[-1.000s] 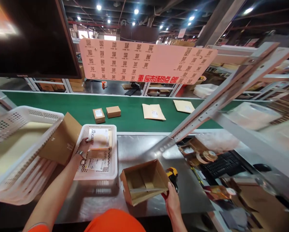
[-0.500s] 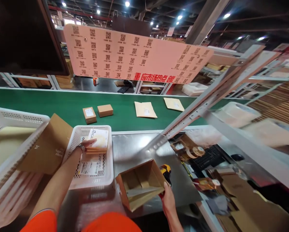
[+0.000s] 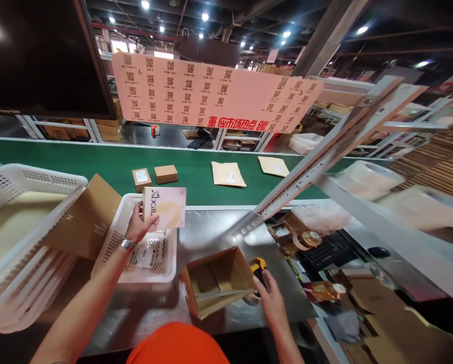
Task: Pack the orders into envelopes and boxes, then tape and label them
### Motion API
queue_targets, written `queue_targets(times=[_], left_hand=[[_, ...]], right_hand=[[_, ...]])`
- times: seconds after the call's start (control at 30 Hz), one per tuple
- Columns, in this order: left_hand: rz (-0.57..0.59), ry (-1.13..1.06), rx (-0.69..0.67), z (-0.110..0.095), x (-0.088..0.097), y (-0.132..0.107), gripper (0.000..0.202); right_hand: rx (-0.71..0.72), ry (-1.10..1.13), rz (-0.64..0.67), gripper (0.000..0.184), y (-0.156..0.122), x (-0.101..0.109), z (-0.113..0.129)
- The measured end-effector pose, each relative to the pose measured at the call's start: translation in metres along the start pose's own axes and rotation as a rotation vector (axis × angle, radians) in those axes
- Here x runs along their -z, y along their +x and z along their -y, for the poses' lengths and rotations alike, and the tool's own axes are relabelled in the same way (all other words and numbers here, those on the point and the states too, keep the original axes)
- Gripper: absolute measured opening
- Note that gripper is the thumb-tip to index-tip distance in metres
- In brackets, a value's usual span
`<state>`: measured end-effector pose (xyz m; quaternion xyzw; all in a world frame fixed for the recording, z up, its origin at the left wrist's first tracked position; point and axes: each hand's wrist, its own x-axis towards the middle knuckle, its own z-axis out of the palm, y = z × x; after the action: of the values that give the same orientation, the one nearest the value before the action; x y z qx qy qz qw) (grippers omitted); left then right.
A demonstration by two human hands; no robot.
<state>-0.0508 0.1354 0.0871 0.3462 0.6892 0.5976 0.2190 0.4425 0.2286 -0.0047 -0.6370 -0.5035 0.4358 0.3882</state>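
Note:
My left hand (image 3: 140,225) is closed round a flat white box (image 3: 169,208) with dark lettering and a yellow patch, raised above the white basket (image 3: 172,263). Whether more boxes lie behind it is hidden. A printed packet (image 3: 145,257) remains in the basket. An open cardboard box (image 3: 230,268) stands on the metal table, its opening facing me and up. At its right edge is my right hand (image 3: 271,293), fingers apart, thumb near the box's edge. A black-and-yellow handheld device (image 3: 260,265) lies just behind those fingers, partly covered.
Two small cartons (image 3: 166,174) and two padded envelopes (image 3: 228,174) lie on the green conveyor belt (image 3: 196,194). Larger white baskets (image 3: 33,242) and a brown cardboard piece (image 3: 84,222) are at left. A metal post (image 3: 306,156) slants across the right; a keyboard (image 3: 332,253) sits beyond it.
My left hand has lifted the white box up and right out of the basket, tilting its printed face toward me. My right hand has loosened from the cardboard box's edge.

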Motion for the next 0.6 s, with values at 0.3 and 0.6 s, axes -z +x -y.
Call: queue_targets(times=[0.3,0.6], left_hand=[[0.465,0.078,-0.898,-0.028,-0.12,-0.141,0.125],[0.574,0.436,-0.666,0.036,-0.122,-0.136,0.128]], right_hand=[[1.175,-0.611,0.513,0.124,-0.04,0.038,0.188],[1.094,-0.775,0.655,0.101,-0.028,0.024,0.158]])
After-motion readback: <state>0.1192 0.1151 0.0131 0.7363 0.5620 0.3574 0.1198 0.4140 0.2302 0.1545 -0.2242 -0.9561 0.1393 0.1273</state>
